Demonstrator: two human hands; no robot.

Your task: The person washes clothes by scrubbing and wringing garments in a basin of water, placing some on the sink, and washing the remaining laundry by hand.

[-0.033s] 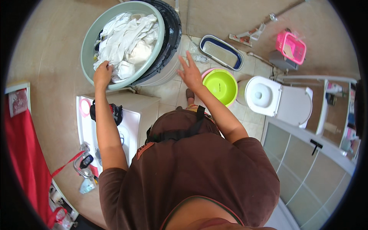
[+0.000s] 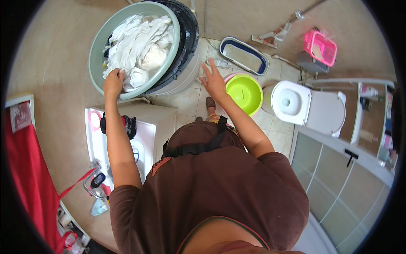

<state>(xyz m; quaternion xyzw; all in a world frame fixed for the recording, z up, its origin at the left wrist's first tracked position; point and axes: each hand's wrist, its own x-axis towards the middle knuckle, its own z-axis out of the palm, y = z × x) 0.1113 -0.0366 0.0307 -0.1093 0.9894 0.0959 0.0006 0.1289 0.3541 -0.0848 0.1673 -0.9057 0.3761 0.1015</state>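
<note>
A pale green basin [image 2: 96,55] at the upper left is heaped with white clothes [image 2: 137,40], with something dark along their left side. At the basin's near edge my left hand [image 2: 114,84] has its fingers closed on the edge of the white clothes. My right hand [image 2: 215,84] hovers in the air to the right, fingers spread, holding nothing. Beyond its wrist, lower down, stands a lime green basin [image 2: 244,94] with a pink rim showing behind it. Under the pale green basin is a large tub with a black top [image 2: 189,40].
A white sink [image 2: 146,144] sits at my left, with a dark bundle [image 2: 127,126] on it. To the right are a toilet [image 2: 292,103], a blue-and-white mop bucket [image 2: 245,55] and a pink basket [image 2: 320,48]. A red curtain [image 2: 29,178] hangs at far left.
My right hand has shifted slightly to the right and down, its fingers still apart. The left hand stays at the basin's edge.
</note>
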